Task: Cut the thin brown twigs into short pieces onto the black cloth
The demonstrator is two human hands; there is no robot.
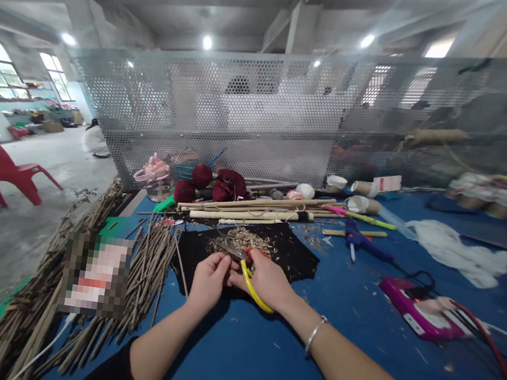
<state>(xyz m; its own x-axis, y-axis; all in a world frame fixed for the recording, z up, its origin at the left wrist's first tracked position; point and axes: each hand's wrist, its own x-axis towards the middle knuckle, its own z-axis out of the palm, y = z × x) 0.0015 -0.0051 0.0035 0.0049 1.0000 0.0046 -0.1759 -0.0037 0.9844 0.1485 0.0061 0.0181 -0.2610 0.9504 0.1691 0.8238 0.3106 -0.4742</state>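
Note:
My right hand (264,279) is closed round scissors (255,288) with yellow and red handles, their blades pointing up and left. Close beside it, my left hand (210,278) has its thumb and fingers pressed together near the blades; whatever it pinches is too small to make out. Both hands are over the near part of a black cloth (298,256) on the blue table (231,350). A heap of small cut stem pieces (251,240) lies on the cloth just beyond the blades.
Thin brown sticks (148,269) are piled at the left. Dark red yarn balls (202,176) and pale rods (250,213) lie behind. On the right are a blue glue gun (366,242), a purple power strip (420,311) with cables, and white plastic (462,251). A perforated screen (244,119) stands behind.

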